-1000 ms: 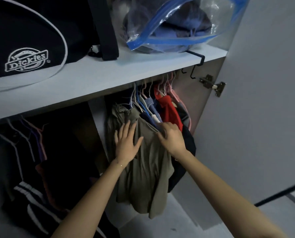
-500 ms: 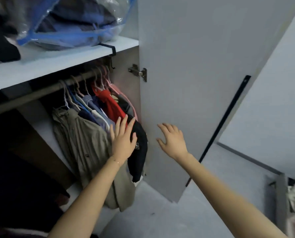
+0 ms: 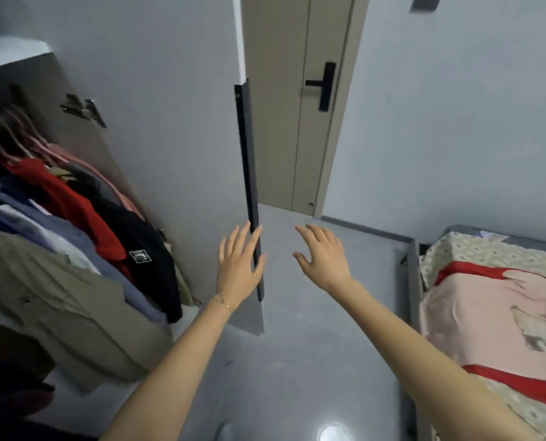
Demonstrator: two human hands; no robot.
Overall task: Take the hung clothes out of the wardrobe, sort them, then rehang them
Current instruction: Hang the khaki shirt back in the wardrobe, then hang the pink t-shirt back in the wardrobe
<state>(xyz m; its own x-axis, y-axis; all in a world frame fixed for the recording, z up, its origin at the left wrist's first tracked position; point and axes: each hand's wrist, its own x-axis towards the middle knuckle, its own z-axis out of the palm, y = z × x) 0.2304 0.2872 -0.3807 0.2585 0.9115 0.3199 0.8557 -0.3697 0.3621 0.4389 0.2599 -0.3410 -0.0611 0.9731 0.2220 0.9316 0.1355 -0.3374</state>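
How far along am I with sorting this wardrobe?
Early on. Done: a pink garment and a red garment lie on the bed, apparently removed. In hand: nothing; left hand and right hand are open and empty. Left: the khaki shirt, red top, black top and others hang in the wardrobe; sorting and rehanging remain.

No legible text; patch [image 3: 140, 256] on black garment [image 3: 147, 230] too blurred.

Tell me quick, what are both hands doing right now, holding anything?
Left hand: open, fingers spread, holding nothing.
Right hand: open, fingers spread, holding nothing.
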